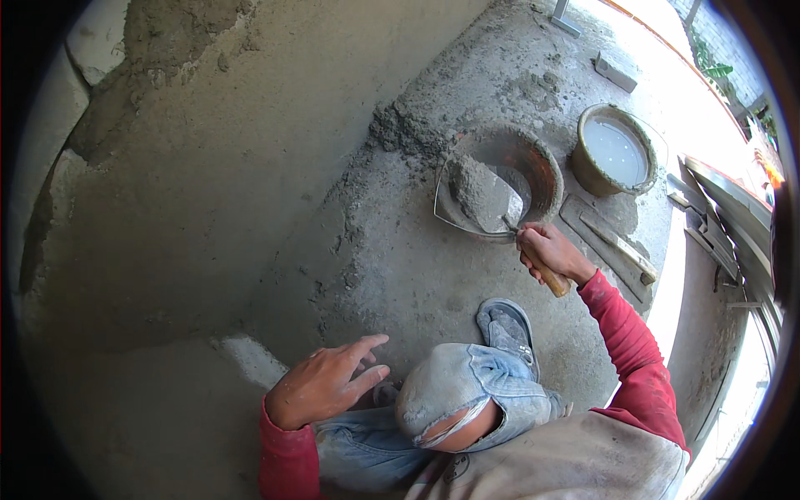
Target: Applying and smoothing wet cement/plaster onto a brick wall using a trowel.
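Observation:
My right hand [543, 250] grips the wooden handle of a trowel [555, 279]. The trowel's blade reaches into a round mortar bucket [542, 167] and carries a heap of wet grey mortar [477, 187]. My left hand [333, 379] hangs open beside my raised knee, fingers loosely spread and holding nothing. To the right of the bucket, a float with a pale handle [617, 246] lies on the dusty concrete floor [417, 283].
A second bucket [587, 167] of milky water stands at upper right, with a block [617, 68] behind it. A plastered wall [200, 142] runs along the left, with spilled mortar [392, 125] at its foot. Metal pieces [712, 233] lean at the bright right edge.

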Demonstrator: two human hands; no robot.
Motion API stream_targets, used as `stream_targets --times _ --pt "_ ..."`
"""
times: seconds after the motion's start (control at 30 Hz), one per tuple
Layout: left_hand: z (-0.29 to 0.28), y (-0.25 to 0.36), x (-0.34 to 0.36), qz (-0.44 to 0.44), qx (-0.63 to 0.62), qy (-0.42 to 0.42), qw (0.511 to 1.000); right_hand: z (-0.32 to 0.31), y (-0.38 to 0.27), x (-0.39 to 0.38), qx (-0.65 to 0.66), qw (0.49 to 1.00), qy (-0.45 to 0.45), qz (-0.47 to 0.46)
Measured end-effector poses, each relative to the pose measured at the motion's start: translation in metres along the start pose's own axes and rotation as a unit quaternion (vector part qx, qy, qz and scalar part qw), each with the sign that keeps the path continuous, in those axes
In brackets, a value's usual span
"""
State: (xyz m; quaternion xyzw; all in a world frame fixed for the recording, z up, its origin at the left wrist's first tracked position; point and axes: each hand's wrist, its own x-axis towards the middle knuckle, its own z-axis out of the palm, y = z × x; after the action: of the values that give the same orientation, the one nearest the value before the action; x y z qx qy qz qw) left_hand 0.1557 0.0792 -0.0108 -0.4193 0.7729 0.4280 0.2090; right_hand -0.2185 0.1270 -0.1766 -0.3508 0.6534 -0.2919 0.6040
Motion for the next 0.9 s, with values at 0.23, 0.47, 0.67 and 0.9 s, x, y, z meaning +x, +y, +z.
stream_targets --times 0.23,0.47,0.67,0.9 --pt "0.013 -0.001 -0.008 0.016 0.004 0.041 0.999 0.071 -0.086 0.002 0.226 0.96 0.042 -0.163" --pt "0.029 -0.004 -0.03 0.078 0.046 0.063 0.994 0.173 -0.253 -0.001 0.402 0.694 0.095 -0.59" --pt "0.038 -0.003 -0.059 0.103 0.056 0.079 0.99 0.253 -0.391 0.091 0.273 0.515 0.417 -0.698" --pt "0.039 -0.009 -0.063 0.159 0.055 0.105 0.98 0.28 -0.19 0.05 -0.086 0.802 -0.125 -0.578"
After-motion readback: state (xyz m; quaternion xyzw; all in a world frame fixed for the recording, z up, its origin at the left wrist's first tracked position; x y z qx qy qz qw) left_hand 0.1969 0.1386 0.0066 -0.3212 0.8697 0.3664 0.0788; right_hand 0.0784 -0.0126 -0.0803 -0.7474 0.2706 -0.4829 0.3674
